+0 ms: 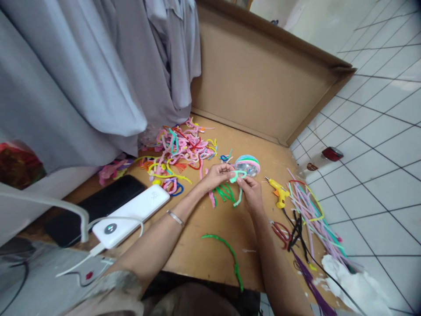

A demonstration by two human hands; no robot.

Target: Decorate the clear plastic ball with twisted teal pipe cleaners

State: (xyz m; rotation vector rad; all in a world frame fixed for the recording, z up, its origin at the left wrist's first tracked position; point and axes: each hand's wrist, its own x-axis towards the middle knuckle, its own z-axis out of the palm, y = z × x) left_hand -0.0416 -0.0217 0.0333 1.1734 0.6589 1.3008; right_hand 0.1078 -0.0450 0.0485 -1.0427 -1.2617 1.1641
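Both my hands meet over the middle of the wooden table, fingers pinched round a mint-green pipe cleaner [239,197] bent into a loop, one end hanging down. My left hand [219,176] holds the loop's left side; my right hand [251,192] grips it at the right. Just behind them sits a clear dome [247,166] with pink and green bands. Green pipe cleaner pieces [225,193] lie beneath my hands. A curved green strand [230,251] rests nearer the front edge.
A pile of pink pipe cleaners [184,145] lies at the back left. On the left are a white power bank [131,217] and a black phone [112,202]. To the right are a yellow glue gun [279,192], red-handled scissors [281,233] and lilac strands [307,206]. Cardboard [246,79] stands behind.
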